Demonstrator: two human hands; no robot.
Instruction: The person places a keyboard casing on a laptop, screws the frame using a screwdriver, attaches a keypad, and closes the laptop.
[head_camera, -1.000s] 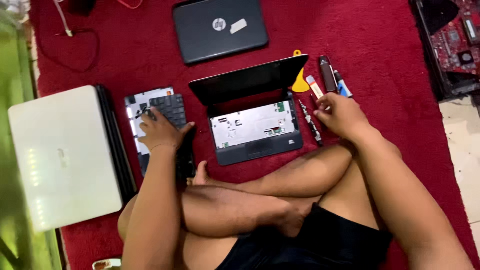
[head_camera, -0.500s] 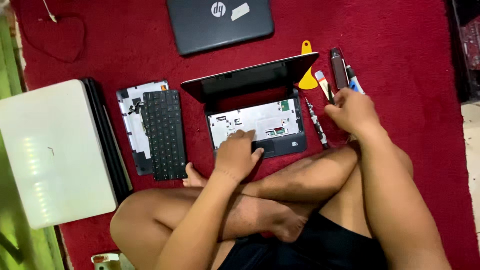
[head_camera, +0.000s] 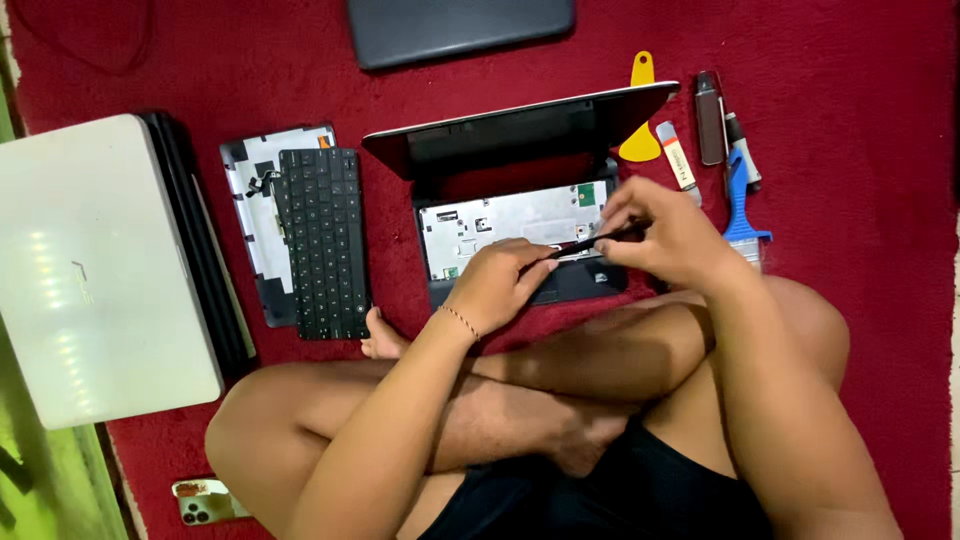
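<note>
A small black laptop lies open on the red carpet in front of my crossed legs, its keyboard removed and a silver inner plate exposed. My right hand grips a thin dark screwdriver with its tip pointing left over the plate. My left hand rests on the laptop's front edge, fingers curled beside the tool's tip. The detached black keyboard lies to the left on a grey cover panel.
A closed white laptop on a dark one sits far left. A dark closed laptop lies at the top. A yellow pry tool, a white stick, a dark case and a blue brush lie right. A phone lies at bottom left.
My left hand left the keyboard and came to the open laptop's front edge. My right hand picked up the screwdriver from the tools on the right and brought it over the plate.
</note>
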